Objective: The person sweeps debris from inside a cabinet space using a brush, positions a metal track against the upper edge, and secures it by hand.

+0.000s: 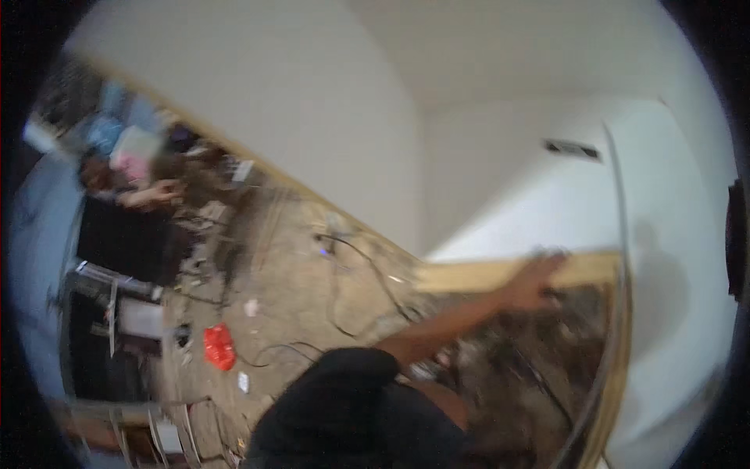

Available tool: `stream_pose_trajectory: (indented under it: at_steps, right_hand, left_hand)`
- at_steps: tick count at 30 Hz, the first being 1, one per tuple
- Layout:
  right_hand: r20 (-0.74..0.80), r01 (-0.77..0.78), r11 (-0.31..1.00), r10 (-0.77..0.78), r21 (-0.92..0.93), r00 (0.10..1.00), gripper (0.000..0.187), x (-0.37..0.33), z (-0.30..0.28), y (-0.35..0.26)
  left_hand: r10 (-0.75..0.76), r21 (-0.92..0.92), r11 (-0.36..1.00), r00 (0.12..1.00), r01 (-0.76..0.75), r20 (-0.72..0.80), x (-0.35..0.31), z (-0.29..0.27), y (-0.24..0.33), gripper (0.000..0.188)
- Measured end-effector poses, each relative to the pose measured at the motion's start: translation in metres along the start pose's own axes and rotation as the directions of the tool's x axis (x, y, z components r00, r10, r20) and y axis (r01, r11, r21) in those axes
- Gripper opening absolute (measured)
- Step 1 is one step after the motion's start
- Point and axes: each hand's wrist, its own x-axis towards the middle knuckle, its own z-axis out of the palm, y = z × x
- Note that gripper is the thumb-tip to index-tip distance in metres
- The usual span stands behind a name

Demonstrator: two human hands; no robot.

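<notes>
My left hand (539,280) reaches out to the right at the end of a bare forearm and a short black sleeve. Its fingers look spread, with nothing visible between them, though motion blurs them. The hand lies over the pale wooden edge strip (469,275) of a large white panel structure (516,187); whether it presses on the strip I cannot tell. A dark slot (572,148) shows in the white panel above the hand. My right hand does not show; a patch of bare skin low in the middle is too blurred to name.
Another person's arm (156,193) shows at the far left, near bags and clutter. On the brown floor (289,289) lie a red plastic bag (219,346), a small white object (244,382) and a dark cable (375,270). Blurred debris (508,359) lies inside the wooden frame (617,375).
</notes>
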Motion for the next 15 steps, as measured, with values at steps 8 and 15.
stream_pose_trajectory:
  at_steps: [8,15]
  right_hand:
    - [-0.022,-0.163,0.986,0.162,-0.047,0.987,0.035,-0.052,-0.010,0.027]
    - [-0.022,-0.230,0.972,0.229,-0.044,0.973,0.035,-0.084,-0.006,0.043]
  left_hand:
    - [0.065,-0.288,0.938,0.912,-0.194,-0.406,0.026,-0.049,0.108,0.091]
    - [0.526,0.385,0.773,0.849,-0.505,0.057,0.025,-0.128,0.197,0.070]
